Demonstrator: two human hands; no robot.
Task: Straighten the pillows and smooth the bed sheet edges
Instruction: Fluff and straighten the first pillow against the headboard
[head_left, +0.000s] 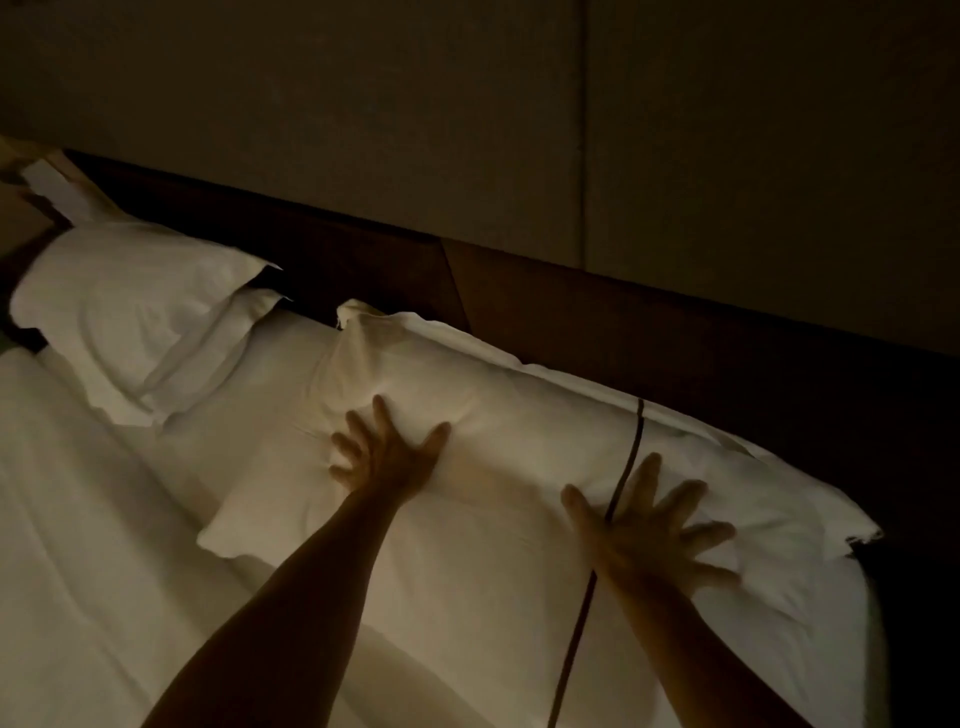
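Observation:
A long white pillow (519, 431) lies along the head of the bed in dim light. My left hand (387, 452) presses flat on its left part, fingers spread, holding nothing. On the pillow's right part rests my right hand (652, 530), also flat with fingers apart. A second white pillow (135, 312) lies at the far left, rumpled, with its open case end toward the headboard. The white bed sheet (104, 545) covers the mattress below and left of the pillows, with soft folds.
A dark wooden headboard (597, 317) runs behind the pillows below a plain wall. A thin dark cord (626, 462) hangs across the near pillow and over my right hand. The bed's right edge drops into darkness. Some objects sit at the far left corner, unclear.

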